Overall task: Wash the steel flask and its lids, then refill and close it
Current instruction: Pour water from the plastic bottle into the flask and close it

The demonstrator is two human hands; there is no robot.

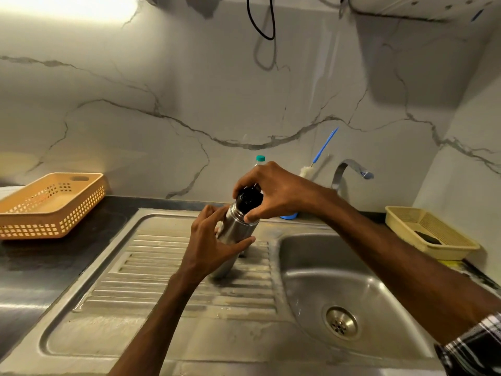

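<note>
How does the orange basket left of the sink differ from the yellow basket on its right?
The orange basket has square holes and an oval handle slot; the yellow basket has fine ribbing. The orange basket stands left of the draining board; the yellow basket right of the basin. A dark object lies in the yellow basket; none shows in the orange basket. Both are shallow and rectangular.

Warm light pours from a strip point(67, 6) high on the left, blown out to white glare, and fades across the marble wall point(189, 90) into a heavy shadow beneath the white fixture point(406, 6) at upper right. Dim overall: the drainboard point(173, 270) gives a dull sheen, the sink basin point(339, 272) soft highlights. The flask point(235, 226) catches a pale streak; its black lid point(248, 198) shows little detail. Straight lines bow at the edges, and the checked sleeve point(474, 346) is soft.
</note>
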